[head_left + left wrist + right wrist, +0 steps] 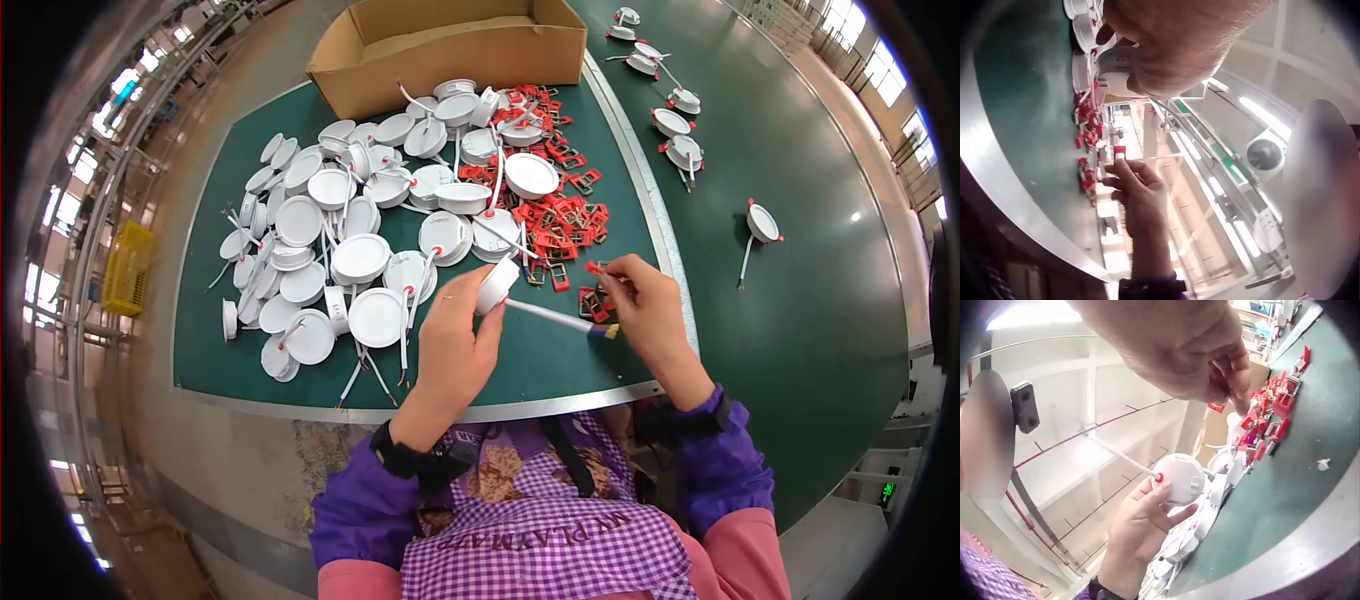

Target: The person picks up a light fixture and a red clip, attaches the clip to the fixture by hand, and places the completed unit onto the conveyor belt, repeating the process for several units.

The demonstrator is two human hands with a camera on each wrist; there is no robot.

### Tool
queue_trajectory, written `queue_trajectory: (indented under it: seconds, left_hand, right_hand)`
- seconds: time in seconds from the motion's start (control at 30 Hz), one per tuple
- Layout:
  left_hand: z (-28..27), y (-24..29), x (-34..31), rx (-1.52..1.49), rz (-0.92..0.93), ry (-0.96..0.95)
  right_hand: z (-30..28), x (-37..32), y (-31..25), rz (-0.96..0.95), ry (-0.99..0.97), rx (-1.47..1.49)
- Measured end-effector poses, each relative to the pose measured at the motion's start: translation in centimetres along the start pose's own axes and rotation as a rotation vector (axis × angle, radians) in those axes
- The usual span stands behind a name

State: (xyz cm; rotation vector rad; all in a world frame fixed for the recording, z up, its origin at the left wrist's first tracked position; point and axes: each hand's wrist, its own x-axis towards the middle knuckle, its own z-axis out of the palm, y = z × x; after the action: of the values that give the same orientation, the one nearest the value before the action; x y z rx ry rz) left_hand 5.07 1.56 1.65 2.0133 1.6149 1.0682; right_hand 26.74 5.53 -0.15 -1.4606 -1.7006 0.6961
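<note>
My left hand [452, 345] grips a round white downlight [494, 288] by its rim, above the front part of the table. From it a white cable [548, 313] runs toward the right, its bare-ended wires near my right hand [648, 308]. In the right wrist view the back of the downlight [1180, 478] shows, with a red grommet where the cable enters. My right hand pinches a small red spring clip [1120, 152] between thumb and fingertips, beside the heap of red clips [560, 225].
Many white downlights [360, 258] lie piled across the left and middle of the green table. An open cardboard box [450, 60] stands at the back. Beyond a metal edge strip [655, 215], a second green surface carries several downlights [762, 222] with red clips.
</note>
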Motion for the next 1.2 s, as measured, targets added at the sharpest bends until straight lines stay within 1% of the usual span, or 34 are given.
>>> queue_trajectory:
  seconds: [0.03, 0.1, 0.13, 0.17, 0.23, 0.27, 0.3, 0.37, 0.43, 0.53, 0.6, 0.67, 0.73, 0.77, 0.83, 0.87, 0.93, 1.07, 1.13, 1.17, 1.2]
  left_hand:
    - [-0.1, 0.3, -0.2, 0.006, -0.001, -0.001]
    - [-0.2, 0.7, -0.8, -0.932, -0.339, -0.112]
    - [0.2, 0.2, -1.0, -1.046, -0.358, -0.146]
    - [0.2, 0.5, -1.2, -1.046, -0.357, -0.146]
    - [0.2, 1.3, -1.4, -1.128, -0.469, -0.155]
    - [0.2, 1.5, -1.5, -1.128, -0.471, -0.154]
    - [0.1, 1.7, -1.6, -1.135, -0.491, -0.168]
    - [0.2, 1.7, -1.7, -1.142, -0.512, -0.179]
    - [0.6, 1.4, -2.1, -1.101, -0.482, -0.131]
    - [0.7, 1.4, -2.2, -1.068, -0.436, -0.145]
    - [1.0, 1.6, -2.3, -1.051, -0.412, -0.136]
    - [1.3, 1.8, -2.3, -1.034, -0.386, -0.128]
    - [1.5, 2.1, -2.5, -0.878, -0.364, -0.092]
    - [1.5, 2.1, -2.5, -0.879, -0.367, -0.091]
    - [1.7, 1.8, -2.4, -0.755, -0.255, -0.053]
    - [1.5, 2.0, -2.3, -0.756, -0.257, -0.051]
    - [0.9, 2.5, -2.1, -0.544, -0.211, -0.089]
    - [0.7, 2.3, -2.1, -0.495, -0.162, -0.112]
    - [0.4, 2.4, -1.9, -0.537, -0.210, -0.168]
    - [0.2, 2.5, -2.0, -0.540, -0.208, -0.171]
    - [0.0, 2.5, -2.2, -0.583, -0.244, -0.207]
  right_hand:
    - [-0.3, 0.0, -0.8, 0.000, -0.001, 0.006]
    - [-0.8, -0.3, -2.5, 0.054, -0.046, 0.169]
    - [-0.7, -0.4, -3.0, 0.027, -0.051, 0.219]
    - [-0.5, -0.6, -3.5, 0.026, -0.050, 0.219]
    - [0.0, -1.1, -4.4, -0.064, -0.027, 0.187]
    - [0.1, -1.4, -4.7, -0.179, -0.027, 0.103]
    - [0.2, -1.7, -5.1, -0.179, -0.029, 0.103]
    - [0.2, -2.4, -5.8, -0.306, -0.029, -0.070]
    - [0.2, -3.0, -5.9, -0.309, -0.045, -0.048]
    - [0.1, -3.5, -6.0, -0.286, -0.065, -0.005]
    - [0.2, -3.7, -6.0, -0.318, -0.029, 0.008]
    - [0.3, -3.8, -6.1, -0.308, -0.027, -0.004]
    - [0.4, -3.9, -6.1, -0.299, -0.024, -0.016]
    - [0.5, -3.8, -6.0, -0.313, -0.013, -0.032]
    - [0.6, -3.9, -5.8, -0.327, -0.005, -0.048]
    - [0.7, -4.0, -5.8, -0.305, -0.014, -0.039]
    - [0.8, -4.0, -5.7, -0.280, -0.023, -0.031]
    - [1.1, -4.2, -5.2, -0.289, 0.008, 0.016]
    - [1.1, -4.2, -5.0, -0.293, 0.037, 0.037]
    - [0.9, -4.3, -4.8, -0.292, 0.012, 0.045]
    - [0.7, -4.3, -4.6, -0.292, -0.011, 0.050]
